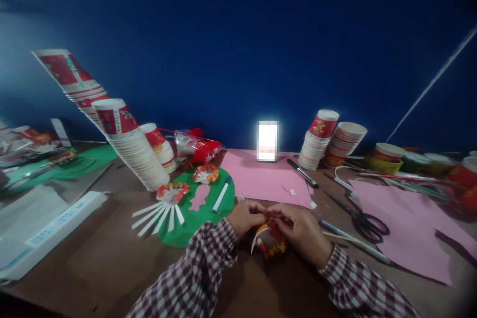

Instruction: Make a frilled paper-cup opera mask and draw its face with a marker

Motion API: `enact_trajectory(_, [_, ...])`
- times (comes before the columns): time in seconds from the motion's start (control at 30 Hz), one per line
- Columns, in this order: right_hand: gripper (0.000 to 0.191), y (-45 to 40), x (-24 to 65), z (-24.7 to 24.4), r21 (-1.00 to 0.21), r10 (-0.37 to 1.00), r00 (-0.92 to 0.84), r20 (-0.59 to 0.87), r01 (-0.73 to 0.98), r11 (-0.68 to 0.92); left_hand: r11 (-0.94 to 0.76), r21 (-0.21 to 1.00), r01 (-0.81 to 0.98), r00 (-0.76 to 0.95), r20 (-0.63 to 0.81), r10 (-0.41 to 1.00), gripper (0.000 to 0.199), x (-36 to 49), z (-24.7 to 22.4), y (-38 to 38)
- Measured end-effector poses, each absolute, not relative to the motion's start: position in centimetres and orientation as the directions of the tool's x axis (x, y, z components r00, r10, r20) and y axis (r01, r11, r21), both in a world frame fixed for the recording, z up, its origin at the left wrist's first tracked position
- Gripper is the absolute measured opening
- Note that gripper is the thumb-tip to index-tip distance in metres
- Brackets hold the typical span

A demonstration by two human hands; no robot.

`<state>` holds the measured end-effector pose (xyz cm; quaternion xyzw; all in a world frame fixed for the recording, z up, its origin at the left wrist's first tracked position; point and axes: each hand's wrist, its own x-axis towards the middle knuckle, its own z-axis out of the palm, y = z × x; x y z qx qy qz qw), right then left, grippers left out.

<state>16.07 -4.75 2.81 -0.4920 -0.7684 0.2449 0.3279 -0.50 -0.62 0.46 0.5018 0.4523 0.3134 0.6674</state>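
Cut paper cup (pixel 275 249): being held between both hands at the near middle of the brown table (pixel 130 268); red and yellow curls are showing around its near rim, and whether the table is being touched cannot be told.
Left hand (pixel 244 218): being brought to the cup's far edge, thumb and forefinger being pinched together there; the other fingers are being folded behind.
Right hand (pixel 303 228): thumb and forefinger are being pinched on a red part of the same edge, close to the left fingertips; the exact grip is being partly hidden.
Green paper (pixel 225 189): being overlapped, left of the hands, by a pink cutout (pixel 200 197), a marker (pixel 222 195), a curled cup piece (pixel 206 174) and a fan-cut cup (pixel 172 192) with white strips being splayed nearward.
Pink sheet (pixel 261 179): lying just beyond the hands, a black pen (pixel 302 173) being rested across its right edge.
Scissors (pixel 361 218): being left partly over the right pink paper (pixel 413 238).
Cup stacks: being stood at far left (pixel 134 151) and far right (pixel 313 141).
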Motion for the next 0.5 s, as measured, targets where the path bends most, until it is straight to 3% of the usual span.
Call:
enact_trajectory(0.33, [0.019, -5.5, 15.7, 3.4, -0.485, 0.887, -0.335, 0.317, 0.747, 0.455, 0.217, 0.974, 0.063, 0.499, -0.219, 0.839, 0.028, -1.1, 0.4, -0.3])
enact_trajectory(0.5, [0.017, -5.7, 15.4, 3.4, -0.344, 0.868, -0.395, 0.302, 0.804, 0.486, 0.014, 0.949, 0.315, 0.553, -0.195, 0.81, 0.028, -1.6, 1.1, -0.4])
